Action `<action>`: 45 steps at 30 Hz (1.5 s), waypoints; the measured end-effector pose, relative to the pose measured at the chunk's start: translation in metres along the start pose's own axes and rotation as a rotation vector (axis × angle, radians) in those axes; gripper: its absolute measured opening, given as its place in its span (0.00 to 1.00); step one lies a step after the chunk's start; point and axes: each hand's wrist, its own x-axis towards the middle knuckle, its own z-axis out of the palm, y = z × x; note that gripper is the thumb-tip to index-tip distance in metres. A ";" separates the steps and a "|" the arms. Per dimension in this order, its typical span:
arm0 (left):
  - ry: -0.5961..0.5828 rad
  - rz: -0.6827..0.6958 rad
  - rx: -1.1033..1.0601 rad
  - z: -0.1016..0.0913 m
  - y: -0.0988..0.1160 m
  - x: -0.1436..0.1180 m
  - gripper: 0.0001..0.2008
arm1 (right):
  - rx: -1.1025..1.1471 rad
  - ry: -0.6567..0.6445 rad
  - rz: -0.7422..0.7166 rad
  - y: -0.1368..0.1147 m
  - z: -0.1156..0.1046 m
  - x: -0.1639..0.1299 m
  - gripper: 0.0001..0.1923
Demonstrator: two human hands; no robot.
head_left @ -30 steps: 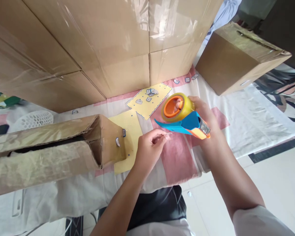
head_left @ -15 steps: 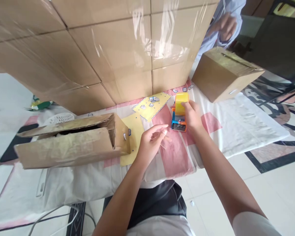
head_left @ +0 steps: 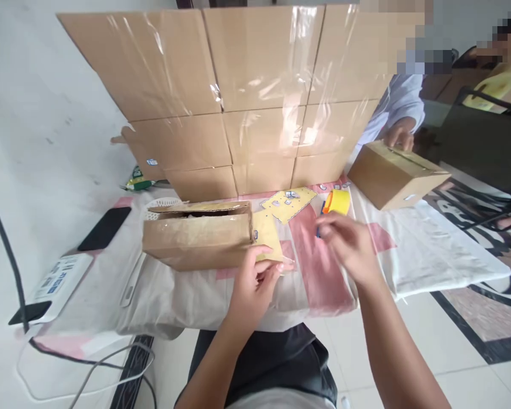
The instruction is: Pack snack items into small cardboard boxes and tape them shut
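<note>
No brand or legible writing on any item; a white device (head_left: 57, 281) at the near left edge carries a blue-printed label, too small to read. Small stickers sit on a yellow sheet (head_left: 290, 203) at mid-worktop, print unreadable.

Surface: the worktop (head_left: 430, 244) is covered with a white cloth bearing pink squares; the cloth hangs over the near edge. Floor is pale tile with a dark patterned border at right. Pale wall at left.

Left hand (head_left: 255, 281): fingers curled narrow, fingertips pinched at the near corner of a yellow card (head_left: 266, 237), which lies just beside the open end of a long cardboard box (head_left: 198, 238) lying on its side. Whether anything is held between the fingertips cannot be told.

Right hand (head_left: 349, 244): motion-blurred, fingers loosely bent, nothing seen in it. It hovers just in front of the tape dispenser (head_left: 336, 203), which rests on the cloth with its yellow roll and orange hub showing; contact cannot be told.

Behind: a wall of stacked cartons (head_left: 255, 96) under clear film closes off the far side of the worktop. Right rear: a smaller taped box (head_left: 394, 176), with another person's hand (head_left: 398, 136) on its far edge.

Left side: black phone (head_left: 104, 227), white perforated basket (head_left: 162, 205), cables trailing to the floor. Open cloth lies to the right of the right hand, up to the worktop's right edge.
</note>
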 end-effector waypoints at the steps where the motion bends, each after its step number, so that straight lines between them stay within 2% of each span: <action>1: 0.000 0.036 0.006 -0.002 0.001 -0.004 0.13 | 0.001 -0.207 -0.059 -0.018 0.009 -0.009 0.05; 3: -0.010 0.098 0.024 -0.006 0.004 -0.011 0.13 | -0.005 -0.437 -0.137 -0.044 0.025 -0.024 0.04; 5: -0.020 0.142 0.047 -0.012 0.007 -0.017 0.13 | -0.018 -0.511 -0.165 -0.058 0.035 -0.032 0.01; 11: 0.072 0.181 0.149 -0.033 0.013 -0.024 0.13 | -0.145 -0.465 -0.309 -0.067 0.049 -0.033 0.06; 16: 0.184 0.188 0.211 -0.052 0.026 -0.028 0.18 | -0.215 -0.456 -0.381 -0.088 0.064 -0.022 0.07; 18: 0.302 0.225 0.215 -0.057 0.033 -0.032 0.16 | -0.193 -0.479 -0.403 -0.099 0.075 -0.015 0.07; 22: 0.663 0.343 0.279 -0.074 0.040 -0.041 0.09 | -0.152 -0.554 -0.526 -0.120 0.101 0.005 0.08; 25: 0.965 0.385 0.399 -0.111 0.034 -0.040 0.09 | -0.075 -0.462 -0.606 -0.132 0.113 0.027 0.07; 27: 1.102 0.372 0.364 -0.146 0.029 -0.032 0.11 | -0.027 -0.365 -0.566 -0.139 0.115 0.046 0.09; 29: 1.063 0.392 0.313 -0.183 0.026 -0.019 0.15 | -0.030 -0.391 -0.467 -0.143 0.116 0.067 0.10; 32: 0.719 0.460 0.468 -0.223 0.028 0.013 0.19 | -0.014 -0.552 -0.272 -0.145 0.127 0.094 0.12; 35: 0.379 0.452 0.489 -0.239 0.028 0.046 0.23 | 0.026 -0.692 -0.078 -0.143 0.151 0.113 0.13; 37: 0.253 0.437 0.427 -0.239 0.022 0.063 0.20 | 0.025 -0.769 0.005 -0.140 0.167 0.122 0.12; 40: 0.216 0.478 0.249 -0.233 0.004 0.077 0.13 | 0.003 -0.802 0.049 -0.138 0.188 0.131 0.12; 43: 0.255 0.545 0.085 -0.230 -0.013 0.082 0.12 | -0.048 -0.864 0.067 -0.138 0.202 0.134 0.11; 45: 0.275 0.549 0.050 -0.229 -0.019 0.082 0.13 | -0.085 -0.933 0.076 -0.138 0.211 0.134 0.11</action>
